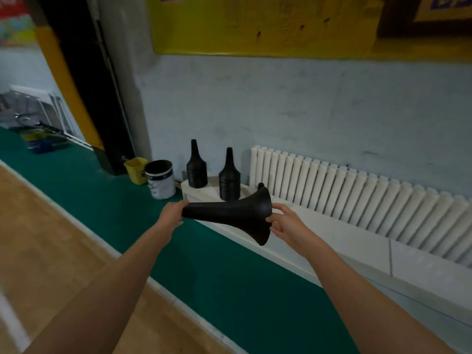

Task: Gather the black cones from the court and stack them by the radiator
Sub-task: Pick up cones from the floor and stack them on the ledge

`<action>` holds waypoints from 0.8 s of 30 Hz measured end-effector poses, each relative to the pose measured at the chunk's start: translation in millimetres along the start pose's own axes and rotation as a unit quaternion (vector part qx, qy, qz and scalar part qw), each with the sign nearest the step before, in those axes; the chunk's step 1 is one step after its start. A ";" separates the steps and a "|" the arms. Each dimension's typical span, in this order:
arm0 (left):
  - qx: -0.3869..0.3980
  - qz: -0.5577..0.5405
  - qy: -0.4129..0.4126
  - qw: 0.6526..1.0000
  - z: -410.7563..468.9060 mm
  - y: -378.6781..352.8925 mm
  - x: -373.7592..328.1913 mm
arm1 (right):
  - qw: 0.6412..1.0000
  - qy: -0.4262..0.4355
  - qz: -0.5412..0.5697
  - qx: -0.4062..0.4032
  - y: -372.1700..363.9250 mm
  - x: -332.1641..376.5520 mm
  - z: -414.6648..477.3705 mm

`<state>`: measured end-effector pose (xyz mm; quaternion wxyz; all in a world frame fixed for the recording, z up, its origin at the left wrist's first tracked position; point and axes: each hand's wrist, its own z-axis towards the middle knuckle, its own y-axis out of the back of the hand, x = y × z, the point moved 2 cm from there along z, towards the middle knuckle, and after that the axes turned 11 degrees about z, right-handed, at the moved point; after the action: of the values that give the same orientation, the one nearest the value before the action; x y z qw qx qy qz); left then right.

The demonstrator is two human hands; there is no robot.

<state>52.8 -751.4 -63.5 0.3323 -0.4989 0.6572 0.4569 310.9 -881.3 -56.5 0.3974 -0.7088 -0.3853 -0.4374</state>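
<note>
I hold one black cone [237, 213] sideways in front of me, its narrow tip pointing left and its wide base to the right. My left hand [171, 216] grips the narrow tip. My right hand [283, 223] holds the rim of the wide base. Two stacks of black cones stand upright on a white ledge [314, 226] left of the white radiator [357, 195]: a left stack [196, 167] and a right stack [229, 178]. The tip of another black cone [260, 185] peeks out behind the held cone.
A white bucket with a black rim [160, 179] and a yellow bin [136, 170] stand on the green floor strip [102, 190] left of the ledge. A black and yellow padded post [84, 98] rises behind them. Wooden court floor [51, 238] lies at the left.
</note>
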 end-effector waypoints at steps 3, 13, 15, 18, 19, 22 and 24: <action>-0.011 0.018 0.007 1.000 66.1 9.4 -11.5 | 1.000 -0.008 -0.003 0.003 -25.2 7.0 61.8; 0.032 0.158 -0.086 0.983 278.1 24.7 -102.2 | 0.998 -0.033 0.010 -0.060 -100.2 41.6 271.1; 0.042 0.171 -0.097 0.980 309.0 10.4 -124.6 | 0.996 -0.038 0.026 -0.081 -98.5 46.3 299.3; 0.058 0.199 -0.125 0.970 351.0 -23.1 -151.9 | 0.993 -0.053 0.045 -0.100 -82.2 50.9 337.2; 0.069 0.221 -0.138 0.963 368.0 -39.5 -161.0 | 0.991 -0.060 0.054 -0.108 -71.8 51.9 355.3; 0.092 0.281 -0.171 0.940 415.1 -91.5 -186.0 | 0.986 -0.076 0.082 -0.124 -37.2 53.9 405.6; 0.099 0.305 -0.191 0.928 440.7 -126.4 -204.3 | 0.982 -0.083 0.099 -0.137 -14.5 57.2 438.3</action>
<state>223.1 -279.3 -74.5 0.3440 -0.1425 0.7439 0.5550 453.8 -469.7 -132.4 0.3042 -0.8251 -0.2811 -0.3842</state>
